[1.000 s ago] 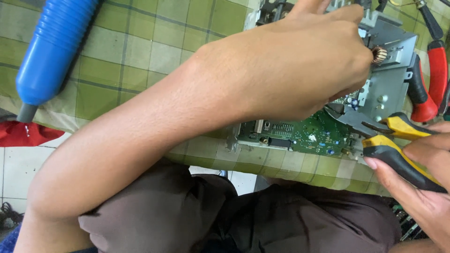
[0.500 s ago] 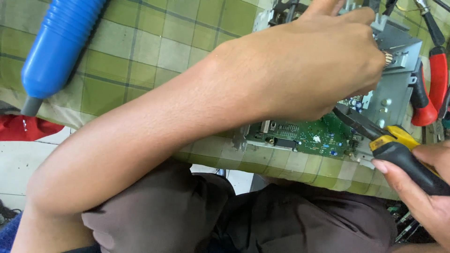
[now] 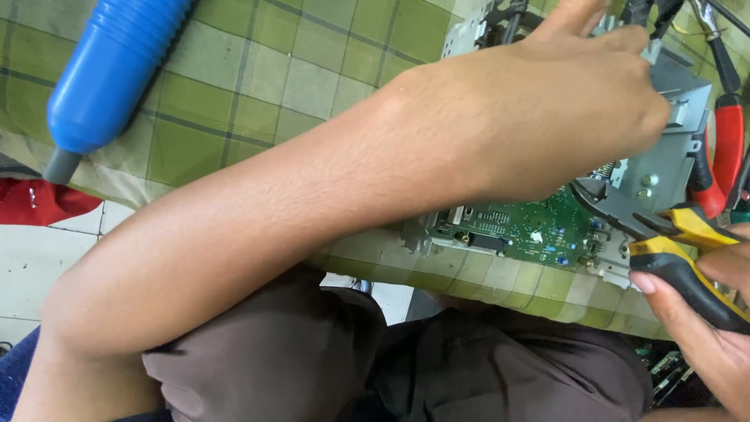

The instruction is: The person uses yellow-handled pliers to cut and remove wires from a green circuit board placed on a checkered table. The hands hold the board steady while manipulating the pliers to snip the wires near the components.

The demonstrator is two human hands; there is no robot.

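Yellow-handled pliers [image 3: 664, 234] sit clenched in my right hand [image 3: 715, 328], jaws at the green circuit board [image 3: 539, 230] on the checked cloth [image 3: 258, 86]; my left hand [image 3: 547, 109] presses its grey metal chassis [image 3: 664, 156].

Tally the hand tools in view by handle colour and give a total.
Yellow-and-black pliers, in the right hand: 1
Red-handled tool: 1
Blue-handled tool: 1
Total: 3
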